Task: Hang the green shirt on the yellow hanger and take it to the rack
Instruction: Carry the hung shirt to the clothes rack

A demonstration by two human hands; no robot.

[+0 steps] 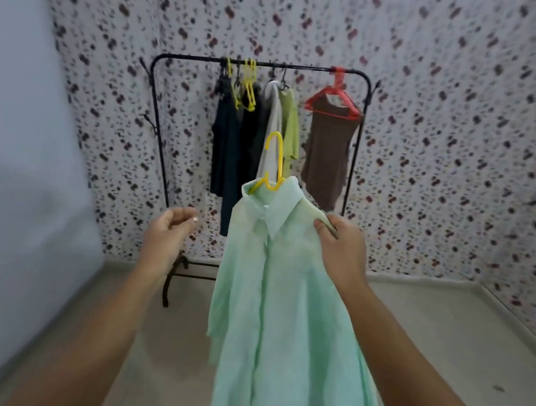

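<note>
Fingers (323, 227) of the right hand (342, 249) were pinched on the shoulder of the green shirt (281, 318), right of centre in the frame, and they carried its whole weight. The left hand (165, 235), at centre left, held nothing; its fingers were loosely curled and stood apart from the cloth.

The first half of the job looked done. The yellow hanger (274, 164) sat inside the shirt, its hook poking up out of the collar just above the middle of the frame, and the shirt hung buttoned and fairly straight down to the lower edge. How well the hanger's arms filled the shoulders I could not tell, for the cloth hid them.

What was left, as I judged it, was the carrying and the hooking. The rack (257, 64) stood in the upper middle of the frame against the spotted wall, well beyond the shirt, already bearing dark garments (229, 146), a pale and a light green one (289, 123), and a brown top (328, 156) on a red hanger (333, 101). Bare rail showed between the green garment and the red hanger, a likely place for the hook.
</note>
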